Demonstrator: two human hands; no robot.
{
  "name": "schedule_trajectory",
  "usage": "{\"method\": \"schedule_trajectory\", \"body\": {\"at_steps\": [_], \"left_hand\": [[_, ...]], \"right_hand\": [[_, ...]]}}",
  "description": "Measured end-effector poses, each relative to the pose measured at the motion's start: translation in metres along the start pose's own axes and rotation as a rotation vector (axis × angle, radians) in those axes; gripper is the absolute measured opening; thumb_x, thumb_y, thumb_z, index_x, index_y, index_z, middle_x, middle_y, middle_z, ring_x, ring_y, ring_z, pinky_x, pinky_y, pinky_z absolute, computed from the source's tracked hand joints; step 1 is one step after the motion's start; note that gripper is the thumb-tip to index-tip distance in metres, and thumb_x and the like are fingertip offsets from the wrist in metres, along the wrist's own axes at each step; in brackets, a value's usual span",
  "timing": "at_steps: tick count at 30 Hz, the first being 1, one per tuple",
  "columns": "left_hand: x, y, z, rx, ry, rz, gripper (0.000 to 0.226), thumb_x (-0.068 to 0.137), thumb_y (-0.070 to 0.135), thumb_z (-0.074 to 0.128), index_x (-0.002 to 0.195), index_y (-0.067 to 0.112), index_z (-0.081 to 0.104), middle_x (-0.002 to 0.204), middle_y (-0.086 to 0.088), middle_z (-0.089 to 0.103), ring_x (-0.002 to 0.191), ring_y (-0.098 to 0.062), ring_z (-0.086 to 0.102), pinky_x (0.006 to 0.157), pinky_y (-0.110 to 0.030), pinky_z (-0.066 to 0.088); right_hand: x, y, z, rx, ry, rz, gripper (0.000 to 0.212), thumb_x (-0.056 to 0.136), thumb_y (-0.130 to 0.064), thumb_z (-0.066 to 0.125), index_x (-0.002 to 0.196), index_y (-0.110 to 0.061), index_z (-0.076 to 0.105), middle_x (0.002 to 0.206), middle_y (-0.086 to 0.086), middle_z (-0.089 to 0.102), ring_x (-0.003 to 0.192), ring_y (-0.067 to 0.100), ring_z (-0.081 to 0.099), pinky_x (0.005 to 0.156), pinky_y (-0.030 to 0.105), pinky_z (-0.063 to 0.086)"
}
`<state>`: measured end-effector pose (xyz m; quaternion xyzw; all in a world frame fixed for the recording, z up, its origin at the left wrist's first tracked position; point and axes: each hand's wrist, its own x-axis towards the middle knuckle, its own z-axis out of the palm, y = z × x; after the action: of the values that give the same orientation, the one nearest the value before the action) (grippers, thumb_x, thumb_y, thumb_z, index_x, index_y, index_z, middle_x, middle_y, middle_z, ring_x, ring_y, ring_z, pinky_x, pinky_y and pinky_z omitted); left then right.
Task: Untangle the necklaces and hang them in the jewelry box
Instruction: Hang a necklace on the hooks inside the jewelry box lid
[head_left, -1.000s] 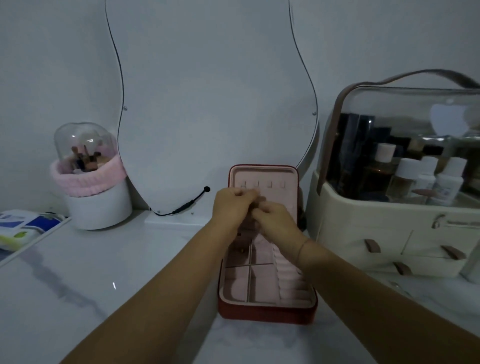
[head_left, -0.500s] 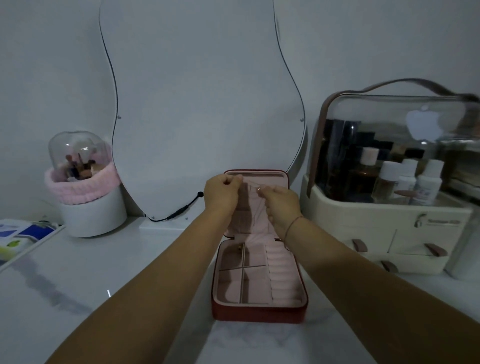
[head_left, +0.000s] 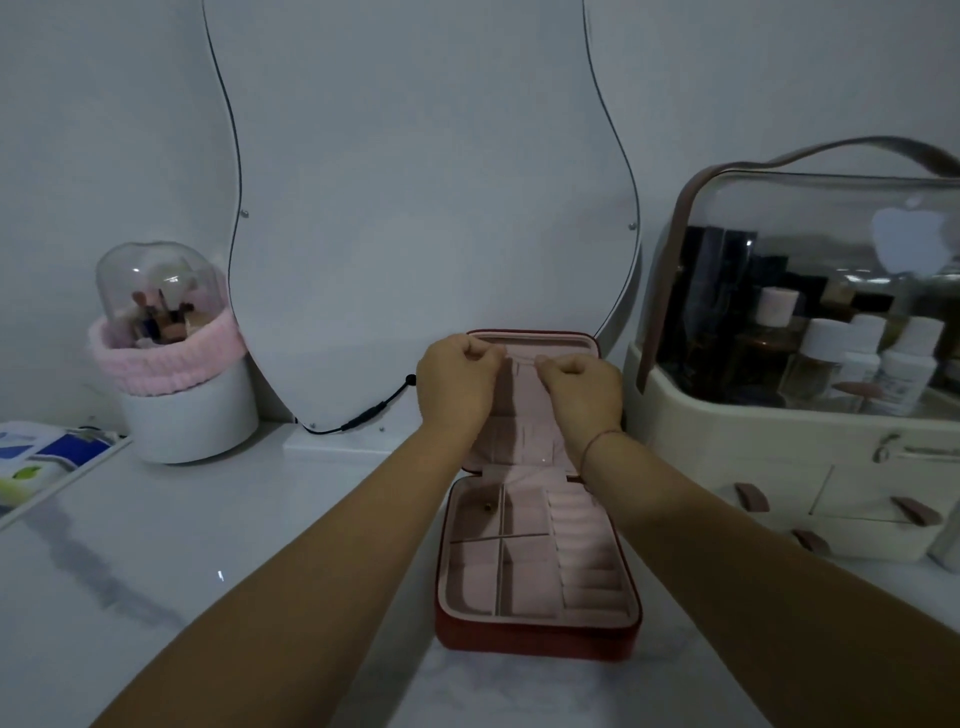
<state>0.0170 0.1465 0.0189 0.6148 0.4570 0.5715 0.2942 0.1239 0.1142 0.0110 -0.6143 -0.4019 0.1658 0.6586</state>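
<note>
A red jewelry box with pink lining stands open on the white table, its lid upright against the mirror. My left hand and my right hand are raised in front of the lid's top edge, a little apart. Each pinches one end of a thin necklace chain stretched level between them across the row of hooks. The chain is faint and its hanging part is hard to make out. A small gold item lies in the box's back left compartment.
A wavy mirror with a black cable leans on the wall behind the box. A brush holder with a pink band stands at the left, a cosmetics organiser at the right, and packets at the far left.
My hands rose from the lid's middle to its top edge and drew apart, stretching the chain between them. The camera view shifted slightly.
</note>
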Motion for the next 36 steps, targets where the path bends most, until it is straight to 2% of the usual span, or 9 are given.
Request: {"method": "schedule_trajectory", "body": {"at_steps": [7,13,16,19,22,24,31,34,36], "left_hand": [[-0.002,-0.004,0.01,0.211,0.186,0.067,0.014,0.087,0.026,0.065,0.076,0.016,0.066,0.072,0.009,0.061,0.068,-0.01,0.055,0.057,-0.026,0.04],[-0.02,-0.01,0.007,0.449,0.2,0.128,0.013,0.089,0.028,0.059,0.08,0.022,0.066,0.073,0.011,0.061,0.066,-0.009,0.052,0.053,-0.025,0.034],[-0.032,-0.023,0.003,0.451,0.097,0.083,0.017,0.089,0.033,0.059,0.081,0.021,0.068,0.077,0.009,0.066,0.067,-0.008,0.055,0.05,-0.022,0.034],[-0.041,-0.022,-0.002,0.208,-0.068,0.038,0.019,0.089,0.03,0.061,0.077,0.018,0.071,0.074,0.005,0.068,0.068,-0.01,0.06,0.059,-0.025,0.045],[-0.043,-0.009,-0.006,-0.061,-0.127,-0.002,0.016,0.088,0.024,0.065,0.075,0.017,0.072,0.071,0.003,0.068,0.067,-0.01,0.061,0.065,-0.024,0.048],[-0.039,-0.006,-0.007,-0.079,-0.136,0.01,0.018,0.089,0.024,0.064,0.076,0.014,0.072,0.07,0.003,0.067,0.066,-0.009,0.059,0.064,-0.023,0.047],[-0.042,-0.035,-0.007,0.52,-0.046,0.232,0.032,0.097,0.023,0.04,0.078,0.012,0.063,0.083,-0.007,0.062,0.082,-0.021,0.049,0.062,-0.032,0.036],[-0.046,-0.037,-0.004,0.594,-0.054,0.277,0.033,0.098,0.021,0.039,0.082,0.008,0.065,0.089,-0.01,0.06,0.089,-0.026,0.049,0.068,-0.032,0.035],[-0.047,-0.038,-0.003,0.618,-0.047,0.288,0.036,0.1,0.024,0.039,0.086,0.008,0.068,0.091,-0.01,0.058,0.091,-0.026,0.05,0.07,-0.032,0.036]], "right_hand": [[-0.001,-0.003,0.011,-0.187,0.135,-0.111,0.028,0.087,-0.024,0.068,0.066,-0.019,0.051,0.065,-0.011,0.051,0.06,0.001,0.045,0.052,0.012,0.03],[-0.012,0.01,0.008,-0.349,0.106,-0.154,0.02,0.09,-0.024,0.062,0.076,-0.012,0.055,0.066,-0.004,0.051,0.06,0.01,0.047,0.05,0.02,0.033],[-0.021,0.015,0.001,-0.338,-0.051,-0.11,0.025,0.091,-0.023,0.06,0.069,-0.015,0.052,0.064,-0.002,0.051,0.06,0.011,0.048,0.056,0.024,0.037],[-0.039,0.013,-0.004,-0.226,-0.289,0.002,0.034,0.096,-0.022,0.049,0.063,-0.018,0.053,0.062,0.0,0.051,0.063,0.016,0.05,0.06,0.025,0.038],[-0.063,0.002,-0.015,-0.025,-0.53,0.212,0.032,0.097,-0.02,0.044,0.066,-0.019,0.055,0.057,-0.003,0.05,0.046,0.004,0.046,0.045,0.017,0.035],[-0.076,-0.003,-0.025,0.02,-0.665,0.267,0.031,0.096,-0.016,0.045,0.066,-0.014,0.052,0.056,-0.001,0.046,0.039,0.003,0.038,0.039,0.014,0.031],[-0.094,-0.013,-0.053,-0.532,-0.792,-0.082,0.032,0.098,-0.023,0.047,0.07,-0.021,0.062,0.074,0.0,0.063,0.067,0.01,0.059,0.063,0.021,0.05],[-0.084,-0.032,-0.059,-0.631,-0.77,-0.126,0.03,0.099,-0.02,0.045,0.076,-0.015,0.064,0.072,-0.004,0.057,0.062,0.011,0.054,0.051,0.014,0.039],[-0.071,-0.041,-0.057,-0.479,-0.67,-0.055,0.032,0.098,-0.015,0.046,0.071,-0.017,0.062,0.062,-0.004,0.053,0.051,0.01,0.046,0.047,0.018,0.036]]}}
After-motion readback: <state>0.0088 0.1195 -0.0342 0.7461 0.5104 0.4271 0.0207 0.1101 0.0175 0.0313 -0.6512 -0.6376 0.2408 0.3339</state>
